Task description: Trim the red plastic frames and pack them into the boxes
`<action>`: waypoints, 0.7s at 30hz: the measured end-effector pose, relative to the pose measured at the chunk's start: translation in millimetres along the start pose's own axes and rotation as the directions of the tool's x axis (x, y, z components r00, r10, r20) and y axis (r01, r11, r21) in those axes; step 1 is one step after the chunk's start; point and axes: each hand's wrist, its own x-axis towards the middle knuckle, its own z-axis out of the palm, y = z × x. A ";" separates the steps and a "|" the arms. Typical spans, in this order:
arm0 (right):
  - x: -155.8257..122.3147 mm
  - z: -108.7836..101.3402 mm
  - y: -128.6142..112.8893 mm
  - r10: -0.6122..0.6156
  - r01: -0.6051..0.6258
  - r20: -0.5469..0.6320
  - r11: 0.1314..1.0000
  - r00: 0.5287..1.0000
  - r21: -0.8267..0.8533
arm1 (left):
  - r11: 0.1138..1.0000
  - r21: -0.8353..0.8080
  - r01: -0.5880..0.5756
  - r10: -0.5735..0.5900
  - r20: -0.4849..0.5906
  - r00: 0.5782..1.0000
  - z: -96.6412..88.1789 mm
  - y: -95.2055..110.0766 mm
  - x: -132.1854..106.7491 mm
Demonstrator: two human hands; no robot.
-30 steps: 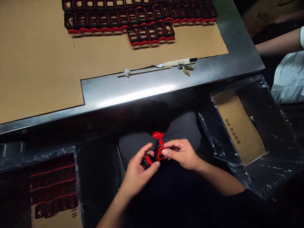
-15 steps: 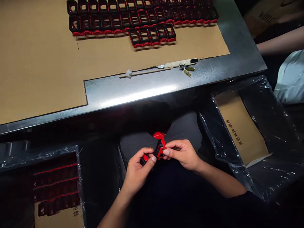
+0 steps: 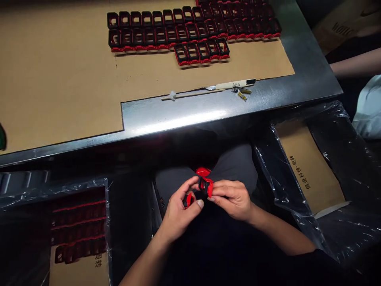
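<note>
Above my lap, my right hand (image 3: pixel 233 199) pinches a small red-and-black plastic frame (image 3: pixel 206 186) by its right side. My left hand (image 3: pixel 181 212) has a second red-and-black plastic part (image 3: pixel 188 200) in the crook of its fingers. Its index fingertip reaches the left edge of the frame in my right hand, while the left thumb lies apart from it. Just beyond the hands, a rounded red thing (image 3: pixel 203 171) shows between the legs; its lower part is hidden.
Rows of similar red-and-black frames (image 3: pixel 149 37) stand on cardboard (image 3: pixel 65 79) covering the metal table (image 3: pixel 178 115). Near its edge lie a knife (image 3: pixel 235 84), a cotton-tipped stick (image 3: pixel 193 94) and nail clippers (image 3: pixel 242 92). Plastic-lined boxes flank me. At right, another person's forearm (image 3: pixel 357 66) shows.
The frame in my right hand has been turned, its opening now showing. My left thumb has come away from it. The whole view has shifted slightly, bringing a dark green edge in at left.
</note>
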 end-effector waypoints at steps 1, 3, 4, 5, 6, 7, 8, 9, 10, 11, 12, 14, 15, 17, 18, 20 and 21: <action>0.5 -0.4 -0.3 -0.021 0.021 0.004 1.000 1.000 -0.011 | 1.000 0.015 0.006 -0.006 -0.001 1.000 0.1 2.3 0.0; 1.6 -1.3 -0.8 -0.071 0.071 0.004 0.997 0.997 -0.035 | 1.000 0.021 0.021 -0.021 -0.004 1.000 1.0 6.0 0.7; 2.1 -1.6 -0.8 -0.093 0.093 0.006 0.995 0.996 -0.047 | 1.000 0.019 0.024 -0.024 -0.003 1.000 1.6 7.2 1.3; 2.5 -1.8 -0.6 -0.113 0.113 0.011 0.992 0.994 -0.060 | 1.000 0.020 0.020 -0.020 -0.001 1.000 2.2 8.0 1.9; 2.8 -1.9 -0.2 -0.130 0.131 0.018 0.988 0.991 -0.078 | 1.000 0.026 0.009 -0.009 -0.002 1.000 2.8 8.3 2.5; 2.8 -2.1 0.4 -0.145 0.147 0.026 0.984 0.989 -0.098 | 0.999 0.038 -0.009 0.009 -0.007 1.000 3.2 8.3 3.0; 2.8 -2.2 1.2 -0.159 0.162 0.037 0.980 0.987 -0.118 | 0.998 0.056 -0.031 0.032 -0.014 0.999 3.6 7.9 3.5; 2.6 -2.3 2.1 -0.171 0.177 0.050 0.975 0.984 -0.137 | 0.995 0.078 -0.056 0.058 -0.021 0.998 3.8 7.2 3.8; 2.4 -2.3 3.1 -0.182 0.189 0.062 0.970 0.981 -0.150 | 0.991 0.104 -0.085 0.088 -0.027 0.996 3.8 6.2 4.0; 2.2 -2.4 3.9 -0.187 0.196 0.073 0.968 0.980 -0.155 | 0.984 0.131 -0.119 0.124 -0.033 0.992 3.7 5.0 4.2; 2.1 -2.4 4.6 -0.189 0.199 0.082 0.968 0.979 -0.153 | 0.974 0.158 -0.162 0.170 -0.039 0.985 3.4 3.4 4.2; 2.2 -1.9 5.4 -0.189 0.201 0.088 0.969 0.978 -0.147 | 0.943 0.204 -0.262 0.276 -0.046 0.960 2.4 -0.5 4.1; 2.4 -1.5 5.3 -0.188 0.199 0.083 0.969 0.979 -0.146 | 0.925 0.219 -0.310 0.328 -0.050 0.943 1.9 -2.6 3.9; 3.0 -0.6 4.4 -0.188 0.195 0.061 0.969 0.980 -0.152 | 0.894 0.228 -0.386 0.407 -0.051 0.912 0.8 -6.5 3.2; 3.4 -0.1 3.5 -0.187 0.192 0.048 0.968 0.981 -0.158 | 0.884 0.224 -0.410 0.430 -0.048 0.901 0.4 -8.0 2.8; 3.8 0.5 1.4 -0.182 0.182 0.018 0.969 0.983 -0.169 | 0.871 0.219 -0.440 0.459 -0.045 0.887 -0.2 -9.5 1.9; 3.8 0.5 0.3 -0.174 0.172 0.002 0.970 0.985 -0.169 | 0.865 0.222 -0.450 0.470 -0.043 0.882 -0.3 -9.6 1.5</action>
